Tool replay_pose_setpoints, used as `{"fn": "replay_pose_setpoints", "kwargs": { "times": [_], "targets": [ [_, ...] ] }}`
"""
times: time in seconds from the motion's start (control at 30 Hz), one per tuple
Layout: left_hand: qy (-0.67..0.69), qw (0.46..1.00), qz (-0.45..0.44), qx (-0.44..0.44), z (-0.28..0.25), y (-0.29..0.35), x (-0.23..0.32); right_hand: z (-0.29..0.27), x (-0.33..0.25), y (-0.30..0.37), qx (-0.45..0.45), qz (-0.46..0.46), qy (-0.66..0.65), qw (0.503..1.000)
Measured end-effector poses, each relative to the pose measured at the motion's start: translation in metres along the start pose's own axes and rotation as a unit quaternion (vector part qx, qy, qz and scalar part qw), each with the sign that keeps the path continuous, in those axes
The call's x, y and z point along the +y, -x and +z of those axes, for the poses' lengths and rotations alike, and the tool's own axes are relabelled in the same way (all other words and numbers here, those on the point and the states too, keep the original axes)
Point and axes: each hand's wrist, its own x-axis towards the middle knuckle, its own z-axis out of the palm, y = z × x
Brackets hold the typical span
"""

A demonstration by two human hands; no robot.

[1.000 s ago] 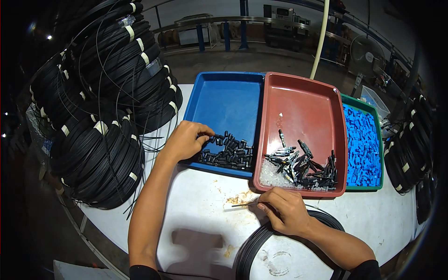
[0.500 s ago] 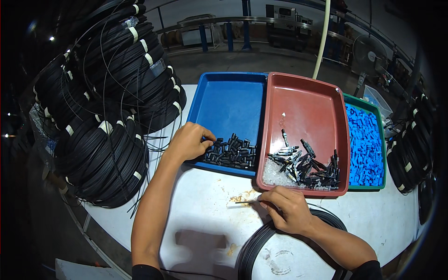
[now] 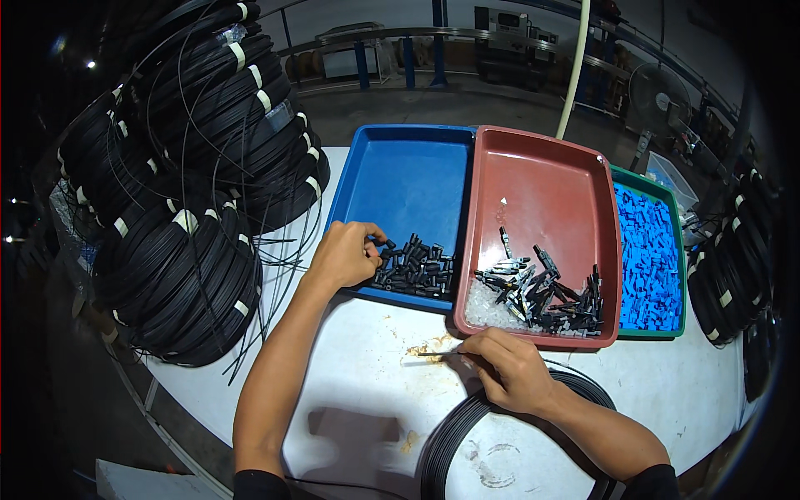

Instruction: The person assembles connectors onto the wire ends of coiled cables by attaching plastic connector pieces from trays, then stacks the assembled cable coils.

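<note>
At the near left of the blue tray, my left hand has its fingers curled in a pinch. A small black sleeve shows at its fingertips, beside a heap of similar black sleeves. My right hand is closed on the end of a thin black cable, which points left above the white table. Beneath that hand and forearm lies a coil of black cable, partly covered by them.
The red tray holds black-and-silver connectors and clear small pieces. Right of it, a green tray is full of blue parts. Large cable coils are stacked at left, with loose strands; more coils stand at right.
My left hand has shifted slightly within the pile, and a black sleeve now shows at its fingertips. The right hand still holds the cable end in nearly the same place.
</note>
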Motion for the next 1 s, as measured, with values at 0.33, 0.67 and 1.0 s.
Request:
{"fn": "replay_pose_setpoints", "kwargs": {
  "times": [0.33, 0.67, 1.0],
  "targets": [
    [0.105, 0.993, 0.003, 0.058, -0.01, 0.009, 0.007, -0.004, -0.006, 0.002, 0.01, 0.006, 0.045, 0.999],
    [0.002, 0.999, -0.035, 0.032, -0.018, 0.023, 0.011, 0.0, 0.001, 0.007, 0.049, 0.002, 0.087, 0.995],
    [-0.054, 0.997, 0.04, 0.034, -0.007, 0.02, -0.002, -0.001, 0.0, 0.007, 0.018, 0.014, 0.068, 0.997]
  ]
}}
